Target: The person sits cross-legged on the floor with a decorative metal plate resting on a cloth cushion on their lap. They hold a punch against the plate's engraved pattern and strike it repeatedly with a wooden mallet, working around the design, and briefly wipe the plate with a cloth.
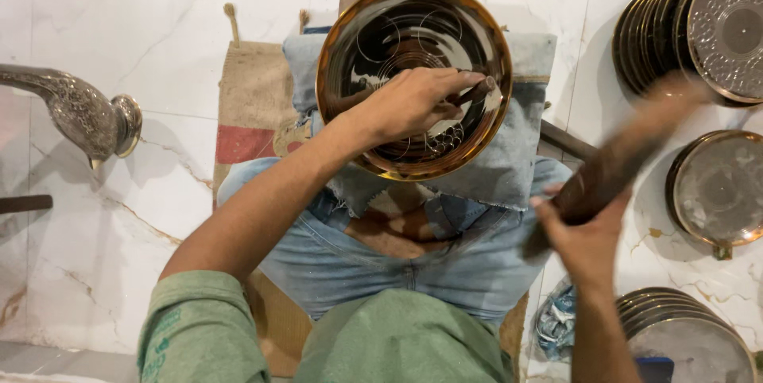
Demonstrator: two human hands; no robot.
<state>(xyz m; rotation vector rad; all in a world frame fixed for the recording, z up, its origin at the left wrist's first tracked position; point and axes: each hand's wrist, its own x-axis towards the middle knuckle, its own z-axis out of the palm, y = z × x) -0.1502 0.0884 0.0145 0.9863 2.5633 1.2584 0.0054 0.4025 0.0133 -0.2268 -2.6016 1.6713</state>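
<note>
The left hand (413, 101) lies across the face of a round brass-rimmed plate (413, 79), its fingers curled tight around a slim dark punch tool (475, 93) whose tip rests on the plate's dark, line-scribed middle. The plate sits directly under that hand, propped on folded denim cloth (509, 160) over the person's knees. The right hand (588, 232), well apart to the right and nearer the body, is clenched around the handle of a dark wooden mallet (628, 152), which is raised and blurred, its far end slanting up away from the plate.

Beyond the right hand, finished silver-faced plates (699, 25) lean in a stack on the marble floor (119, 216), one more plate (719, 188) lies flat just past the mallet, and another pile (683, 335) sits below the wrist. Far to the left of the left hand stands an ornate metal spout (79, 113).

The risks, as I judge them: the mallet could miss the narrow tool head and land on the left knuckles, since the fingers wrap close beneath it. A skewed blow might make the tip skid and scar the drawn pattern. The plate rests on soft cloth only, so it could tilt or slide off the knees.
</note>
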